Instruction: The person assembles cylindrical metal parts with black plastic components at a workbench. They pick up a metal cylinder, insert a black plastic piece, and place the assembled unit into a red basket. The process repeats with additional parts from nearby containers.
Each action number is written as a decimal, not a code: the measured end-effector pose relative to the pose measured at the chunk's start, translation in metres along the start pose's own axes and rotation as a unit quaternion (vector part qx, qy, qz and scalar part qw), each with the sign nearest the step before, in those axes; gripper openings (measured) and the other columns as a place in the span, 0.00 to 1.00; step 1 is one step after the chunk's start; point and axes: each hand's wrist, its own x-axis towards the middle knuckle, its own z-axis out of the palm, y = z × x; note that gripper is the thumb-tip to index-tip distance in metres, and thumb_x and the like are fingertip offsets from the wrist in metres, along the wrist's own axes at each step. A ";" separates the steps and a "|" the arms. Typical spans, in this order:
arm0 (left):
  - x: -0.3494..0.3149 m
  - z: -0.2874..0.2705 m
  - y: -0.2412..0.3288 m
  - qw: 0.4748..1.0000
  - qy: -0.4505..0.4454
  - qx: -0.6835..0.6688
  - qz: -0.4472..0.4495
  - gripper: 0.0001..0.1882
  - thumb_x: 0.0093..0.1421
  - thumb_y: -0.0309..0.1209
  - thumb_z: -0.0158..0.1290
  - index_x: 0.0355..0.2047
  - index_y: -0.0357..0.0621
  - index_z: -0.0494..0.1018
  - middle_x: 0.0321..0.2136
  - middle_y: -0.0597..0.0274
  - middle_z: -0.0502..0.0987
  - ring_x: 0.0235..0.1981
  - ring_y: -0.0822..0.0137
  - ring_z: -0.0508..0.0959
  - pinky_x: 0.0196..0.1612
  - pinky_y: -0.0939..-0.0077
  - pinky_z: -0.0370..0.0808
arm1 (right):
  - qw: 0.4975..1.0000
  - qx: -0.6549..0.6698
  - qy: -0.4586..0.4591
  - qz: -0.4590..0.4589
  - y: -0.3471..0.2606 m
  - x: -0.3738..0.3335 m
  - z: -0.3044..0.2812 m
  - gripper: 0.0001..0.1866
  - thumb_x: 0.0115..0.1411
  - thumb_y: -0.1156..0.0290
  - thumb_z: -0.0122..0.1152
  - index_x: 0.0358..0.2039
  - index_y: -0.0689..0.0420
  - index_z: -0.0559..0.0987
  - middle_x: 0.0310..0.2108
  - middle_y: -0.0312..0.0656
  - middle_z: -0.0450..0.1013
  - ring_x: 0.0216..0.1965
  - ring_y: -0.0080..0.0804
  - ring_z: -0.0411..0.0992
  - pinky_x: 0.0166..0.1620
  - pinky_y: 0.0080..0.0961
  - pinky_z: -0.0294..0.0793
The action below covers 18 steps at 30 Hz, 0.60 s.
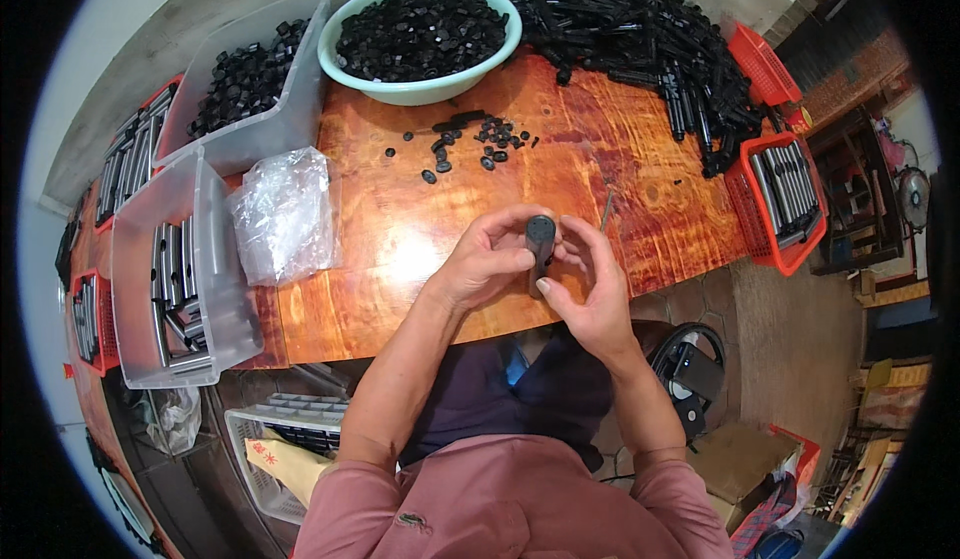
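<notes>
Near the table's front edge I hold a dark tubular part (pixel 540 234) between both hands, its round black end tilted up toward me. My left hand (pixel 478 267) pinches it just below that end, thumb across the front. On the other side, my right hand (pixel 598 294) curls its fingers behind the part, and the thumb tip rests at its lower end. My fingers partly cover it, so its full length is hidden. Beyond my hands, several small black caps (pixel 487 163) lie scattered on the wooden table (pixel 370 214).
At the back stand a pale green basin (pixel 430 91) of black caps and a heap of black tubular parts (pixel 640 34). Plastic bins (pixel 225 289) and a clear bag (pixel 287 214) line the left. A red basket (pixel 770 224) of metallic tubes sits right; a thin rod (pixel 607 211) lies nearby.
</notes>
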 end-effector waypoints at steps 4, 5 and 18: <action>-0.003 0.003 0.002 0.998 0.014 -0.058 0.019 0.28 0.58 0.24 0.64 0.58 0.41 0.69 0.46 0.50 0.78 0.49 0.55 0.80 0.54 0.58 0.78 | 0.997 0.020 -0.036 0.063 0.011 -0.002 0.010 0.35 0.57 0.79 0.67 0.64 0.65 0.63 0.52 0.47 0.73 0.51 0.32 0.74 0.56 0.30 0.74; -0.001 0.001 -0.002 0.997 -0.004 -0.075 0.019 0.28 0.58 0.23 0.63 0.59 0.41 0.68 0.47 0.49 0.78 0.49 0.55 0.80 0.54 0.58 0.78 | 0.992 0.076 -0.046 0.086 0.018 -0.003 0.009 0.35 0.58 0.79 0.67 0.64 0.65 0.63 0.50 0.45 0.74 0.49 0.30 0.75 0.53 0.28 0.75; -0.008 0.024 0.030 0.925 0.216 0.314 0.014 0.22 0.65 0.28 0.58 0.58 0.39 0.72 0.49 0.57 0.78 0.51 0.66 0.78 0.55 0.68 0.75 | 0.994 -0.103 0.032 0.025 0.035 0.001 0.013 0.17 0.60 0.74 0.65 0.49 0.65 0.77 0.32 0.40 0.73 0.33 0.25 0.70 0.38 0.25 0.71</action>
